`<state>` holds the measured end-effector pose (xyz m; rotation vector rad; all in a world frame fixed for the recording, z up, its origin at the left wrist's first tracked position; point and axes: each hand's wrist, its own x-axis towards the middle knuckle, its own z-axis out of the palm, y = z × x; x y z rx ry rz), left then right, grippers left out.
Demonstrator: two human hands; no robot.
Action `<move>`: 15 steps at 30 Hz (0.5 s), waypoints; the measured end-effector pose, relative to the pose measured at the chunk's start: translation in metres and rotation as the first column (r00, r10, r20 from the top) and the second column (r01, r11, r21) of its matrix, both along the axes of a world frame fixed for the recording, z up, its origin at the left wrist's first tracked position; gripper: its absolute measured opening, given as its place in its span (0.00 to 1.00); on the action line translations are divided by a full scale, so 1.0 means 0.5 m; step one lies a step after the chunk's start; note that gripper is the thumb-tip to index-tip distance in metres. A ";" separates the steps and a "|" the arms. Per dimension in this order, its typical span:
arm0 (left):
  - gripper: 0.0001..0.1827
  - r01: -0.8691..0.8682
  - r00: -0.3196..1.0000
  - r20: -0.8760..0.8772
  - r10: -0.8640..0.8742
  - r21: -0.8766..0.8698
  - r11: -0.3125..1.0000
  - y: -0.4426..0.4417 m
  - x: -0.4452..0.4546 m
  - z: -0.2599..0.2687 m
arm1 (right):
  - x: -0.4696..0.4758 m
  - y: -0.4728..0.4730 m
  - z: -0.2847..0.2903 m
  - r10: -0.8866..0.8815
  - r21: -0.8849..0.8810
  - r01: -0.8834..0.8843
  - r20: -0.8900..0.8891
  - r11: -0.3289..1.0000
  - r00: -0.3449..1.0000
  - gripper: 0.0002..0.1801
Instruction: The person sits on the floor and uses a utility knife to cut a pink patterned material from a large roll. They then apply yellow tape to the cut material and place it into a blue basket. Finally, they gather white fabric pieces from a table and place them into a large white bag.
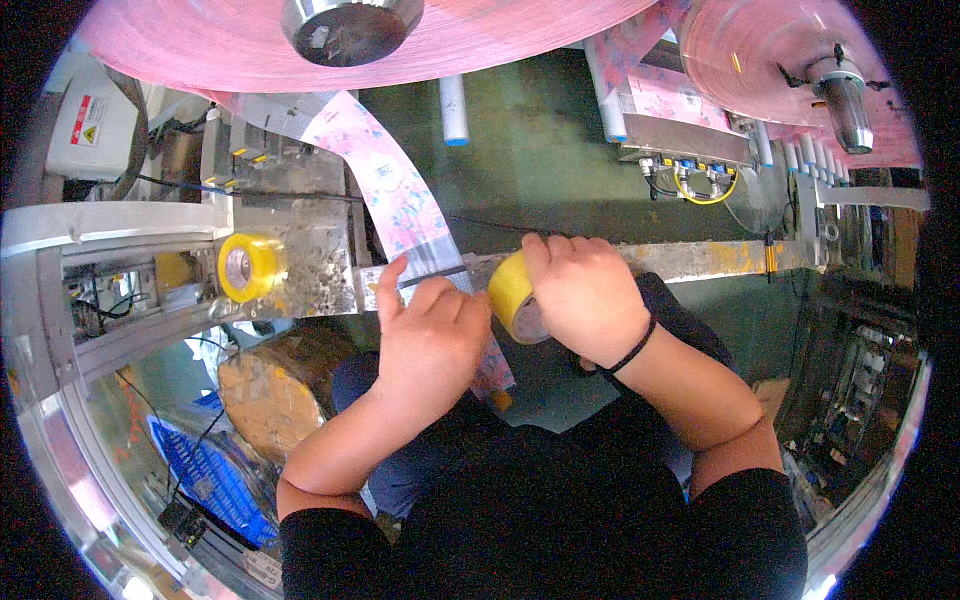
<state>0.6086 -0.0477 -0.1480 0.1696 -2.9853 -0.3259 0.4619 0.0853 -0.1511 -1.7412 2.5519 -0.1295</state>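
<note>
My right hand (581, 296) grips a roll of yellow packing tape (511, 289), tilted with its cardboard core partly showing. Just left of the roll, my left hand (435, 337) lies over a strip of pink printed plastic film (397, 187); its little finger sticks out and the other fingers curl down, their tips hidden. From the large pink film roll (480, 49) overhead, the strip runs down across a metal crossbar, and its loose end (495, 371) hangs below my left hand. A dark band crosses the film beside my fingers.
A second yellow tape roll (247, 268) stands on the stained metal plate (319, 247) at left. Another film roll (757, 52) is mounted at upper right, near white rollers (814, 157). Lower left are a cardboard-brown bundle (270, 390) and a blue plastic basket (210, 480).
</note>
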 end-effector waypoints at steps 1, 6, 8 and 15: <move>0.04 0.058 0.998 0.033 -0.057 -0.024 0.998 0.003 0.002 -0.010 | 0.004 0.000 -0.003 0.003 0.025 -0.004 0.019 1.000 1.000 0.07; 0.05 0.128 0.985 0.088 -0.146 0.186 0.974 0.004 -0.018 -0.043 | 0.018 0.004 -0.029 -0.017 0.125 0.009 0.063 0.992 0.998 0.06; 0.06 0.114 0.989 0.065 -0.135 0.252 0.961 -0.008 -0.022 -0.055 | 0.018 0.001 -0.029 -0.023 0.150 0.008 0.103 0.989 0.994 0.07; 0.05 -0.104 0.991 -0.002 0.131 0.595 0.797 -0.077 -0.011 -0.069 | 0.000 -0.012 -0.006 0.027 0.020 -0.031 0.186 0.999 0.982 0.21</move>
